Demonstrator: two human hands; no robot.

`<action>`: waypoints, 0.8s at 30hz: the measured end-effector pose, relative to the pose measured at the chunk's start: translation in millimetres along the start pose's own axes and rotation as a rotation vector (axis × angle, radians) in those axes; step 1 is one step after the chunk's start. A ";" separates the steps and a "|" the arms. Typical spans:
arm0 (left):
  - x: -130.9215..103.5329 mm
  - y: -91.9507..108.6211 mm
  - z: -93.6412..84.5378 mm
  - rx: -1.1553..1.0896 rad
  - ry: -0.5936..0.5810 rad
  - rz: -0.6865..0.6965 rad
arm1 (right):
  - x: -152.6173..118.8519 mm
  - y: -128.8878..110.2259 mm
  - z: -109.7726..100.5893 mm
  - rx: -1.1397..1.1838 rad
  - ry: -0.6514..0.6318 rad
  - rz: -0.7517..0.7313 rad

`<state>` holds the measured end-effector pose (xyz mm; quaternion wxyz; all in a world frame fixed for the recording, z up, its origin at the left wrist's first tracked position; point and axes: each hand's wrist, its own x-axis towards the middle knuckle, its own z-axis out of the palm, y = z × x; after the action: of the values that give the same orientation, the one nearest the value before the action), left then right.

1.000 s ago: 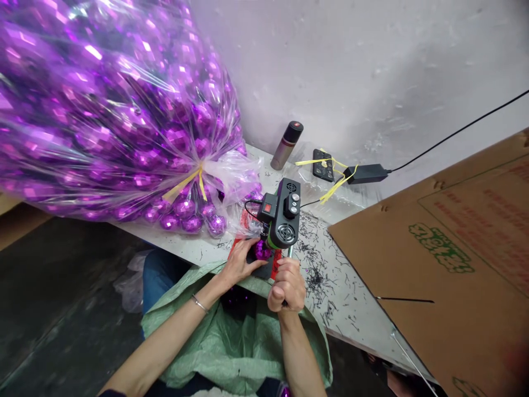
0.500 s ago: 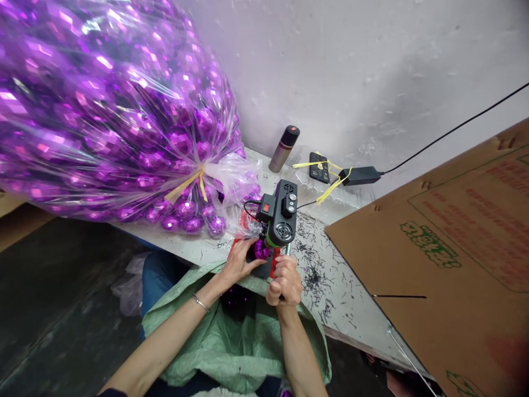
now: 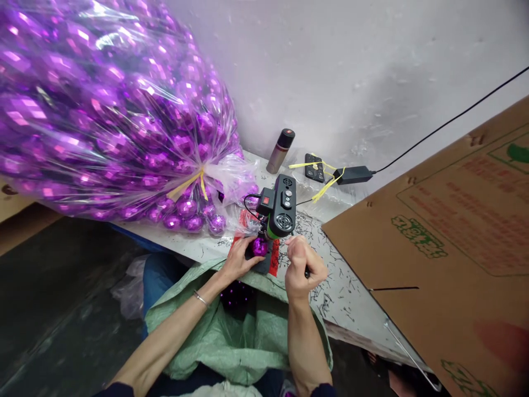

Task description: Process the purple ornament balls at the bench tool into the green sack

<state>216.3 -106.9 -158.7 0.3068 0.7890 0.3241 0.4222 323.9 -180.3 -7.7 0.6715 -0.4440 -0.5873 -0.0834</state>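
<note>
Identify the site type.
Probably a small workshop: a compact black bench drill-like machine, a huge clear plastic bag of shiny purple faceted balls, black scraps littering the white table.

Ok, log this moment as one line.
left hand: fingers around purple ball | right hand: gripping black handle | black machine: by ball | clear bag: tied, holding purple balls

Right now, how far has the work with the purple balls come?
Perhaps done: balls in the tied bag. In hand: the left hand holds one ball under the black machine; the right hand grips its handle. Remaining: this ball and perhaps those in the green sack; I cannot tell.
</note>
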 end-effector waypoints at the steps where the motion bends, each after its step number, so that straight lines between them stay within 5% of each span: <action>1: -6.2 4.1 -4.4 0.001 0.020 0.023 | 3.5 -2.6 0.8 0.005 0.017 0.017; 4: -39.7 16.5 -21.7 0.024 -0.011 0.164 | 1.9 -3.1 1.1 0.008 0.008 -0.007; 8: -92.9 23.1 -42.6 0.175 -0.238 0.312 | -12.2 3.5 -1.4 -0.002 -0.058 -0.091; 11: -99.9 20.9 -52.0 0.227 -0.250 0.312 | -18.3 7.1 -4.4 -0.116 -0.009 -0.137; 14: -63.3 17.1 -60.4 0.225 -0.099 0.262 | -19.9 9.1 -9.8 -0.368 0.081 -0.186; 17: 2.1 9.7 -68.9 0.298 0.044 0.161 | -20.5 9.0 -14.0 -0.515 0.089 -0.192; 21: 90.1 -9.0 -74.3 0.565 -0.074 -0.213 | -20.9 3.6 -12.6 -0.532 0.037 -0.111; 24: 135.7 -24.1 -70.4 0.631 -0.117 -0.332 | -20.7 -0.9 -10.2 -0.508 0.022 -0.054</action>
<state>208.2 27.0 -81.6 0.1304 0.8043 0.5441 0.2001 324.5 -196.4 -24.2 0.5423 -0.5816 -0.5518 -0.2512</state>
